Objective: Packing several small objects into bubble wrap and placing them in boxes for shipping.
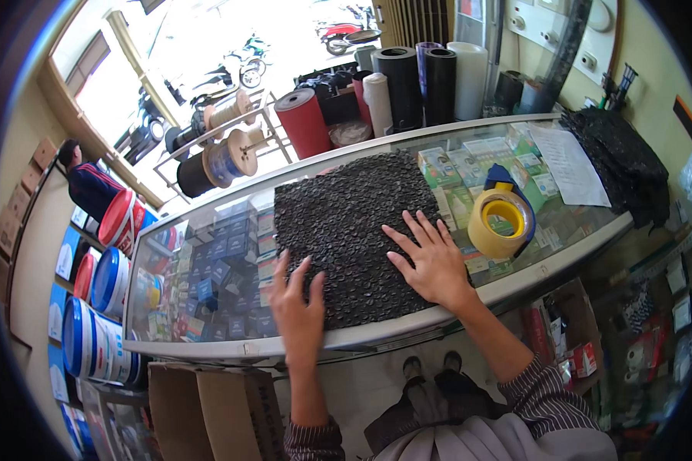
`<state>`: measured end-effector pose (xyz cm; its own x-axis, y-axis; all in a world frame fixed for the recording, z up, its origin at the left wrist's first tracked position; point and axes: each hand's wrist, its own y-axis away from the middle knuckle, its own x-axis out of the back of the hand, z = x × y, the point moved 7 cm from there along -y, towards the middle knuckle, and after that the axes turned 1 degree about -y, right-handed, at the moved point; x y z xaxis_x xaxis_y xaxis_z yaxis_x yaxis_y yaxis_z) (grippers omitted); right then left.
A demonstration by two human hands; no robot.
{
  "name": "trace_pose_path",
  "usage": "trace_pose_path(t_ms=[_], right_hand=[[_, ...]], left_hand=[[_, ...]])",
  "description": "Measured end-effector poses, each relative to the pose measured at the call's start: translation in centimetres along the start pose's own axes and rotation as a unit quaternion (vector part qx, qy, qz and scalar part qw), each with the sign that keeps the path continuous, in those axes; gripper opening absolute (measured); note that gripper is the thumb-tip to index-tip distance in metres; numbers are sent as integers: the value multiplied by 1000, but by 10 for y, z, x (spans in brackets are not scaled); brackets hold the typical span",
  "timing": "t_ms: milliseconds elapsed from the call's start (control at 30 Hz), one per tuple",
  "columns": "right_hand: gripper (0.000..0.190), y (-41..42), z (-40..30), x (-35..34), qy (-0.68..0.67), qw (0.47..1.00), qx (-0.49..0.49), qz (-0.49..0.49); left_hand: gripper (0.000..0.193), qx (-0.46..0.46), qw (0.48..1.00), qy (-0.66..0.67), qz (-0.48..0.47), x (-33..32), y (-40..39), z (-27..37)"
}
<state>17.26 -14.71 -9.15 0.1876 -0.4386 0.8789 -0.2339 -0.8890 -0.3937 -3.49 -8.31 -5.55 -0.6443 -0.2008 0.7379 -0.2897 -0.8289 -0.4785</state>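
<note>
A roughly rectangular piece of black bubble wrap (346, 230) lies on the glass-topped display counter (375, 322). Its bubbles cover the upper face, and whether anything is under it cannot be seen. My right hand (435, 265) rests palm down on its right side, fingers spread. At its lower left edge is my left hand (300, 322), fingers apart and slightly blurred; whether those fingertips touch the wrap is unclear. Neither hand holds anything. To the right of my right hand stands a blue tape dispenser (500, 176) loaded with a large roll of packing tape (484, 230).
A sheet of paper with writing (571, 164) and crumpled black plastic wrap (617, 161) lie at the counter's right end. Small boxes (225, 248) fill the display beneath the glass. Rolls of sheet material (398, 86) and a cable-spool rack (225, 155) stand beyond. A person (89, 178) is at far left.
</note>
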Motion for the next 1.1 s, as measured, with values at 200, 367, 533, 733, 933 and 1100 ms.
trace_pose_path(t_ms=[200,367,533,733,933,1100], right_hand=[[45,0,6,-1,-18,999,-6,26],[45,0,6,-2,-33,999,-4,41],[45,1,8,-5,-47,997,-12,63],[48,4,3,-10,-63,997,-33,8],[44,14,22,12,-147,981,16,125],[28,105,48,72,-317,929,149,117]], left_hand=[[38,176,977,122,13,21,26,-36],[30,181,961,208,28,14,20,-41],[34,190,959,196,81,28,21,-45],[38,51,965,-154,206,22,14,32],[45,57,966,-220,-125,-90,11,47],[29,-110,969,-189,115,-45,10,58]])
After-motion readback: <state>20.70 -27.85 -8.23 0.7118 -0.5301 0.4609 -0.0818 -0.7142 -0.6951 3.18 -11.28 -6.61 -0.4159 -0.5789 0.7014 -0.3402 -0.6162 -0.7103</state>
